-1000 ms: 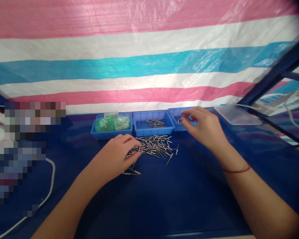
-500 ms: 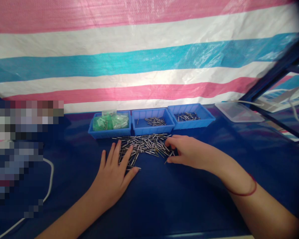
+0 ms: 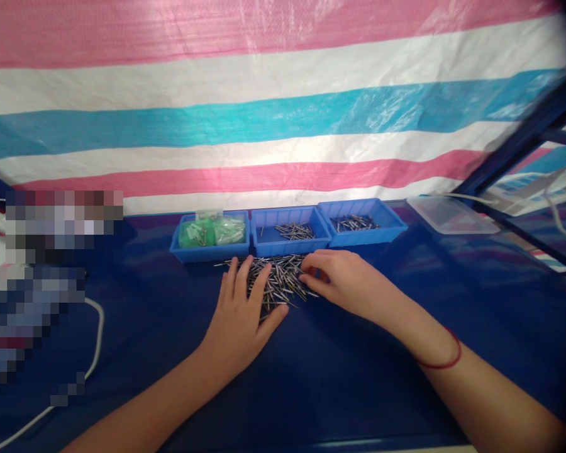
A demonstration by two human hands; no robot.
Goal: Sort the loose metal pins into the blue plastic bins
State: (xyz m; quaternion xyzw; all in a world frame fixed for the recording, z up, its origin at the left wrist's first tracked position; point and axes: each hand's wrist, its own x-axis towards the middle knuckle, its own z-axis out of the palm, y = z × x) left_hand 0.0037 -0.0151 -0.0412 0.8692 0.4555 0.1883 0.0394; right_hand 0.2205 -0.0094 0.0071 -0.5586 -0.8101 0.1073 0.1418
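1. The pile of metal pins point(image 3: 280, 280) sits toward the back edge of the surface point(image 3: 339, 390), right in front of the bins and between the two hands.
2. Left hand point(image 3: 240, 314): fingers point(image 3: 260, 283) spread wide, lying over the left side of the pile, thumb out along its near side. Doesn't look like it's gripping anything.
3. Right hand point(image 3: 342, 277): fingers curled, with thumb and fingertips close together at the pile's right edge. Can't tell if there's a pin pinched in there.
4. The pins themselves: skinny, silvery, kinda rivet-looking, with thicker pale sections on some. They're crisscrossed every which way, a few poking out at the edges.
5. Three blue bins line the back edge: the left bin point(image 3: 210, 253) has green and clear bags, while the middle bin point(image 3: 292, 246) and right bin point(image 3: 370, 236) each hold a smaller heap of similar pins.
6. Oh, and a clear plastic lid point(image 3: 453, 216) lies near the back right corner.
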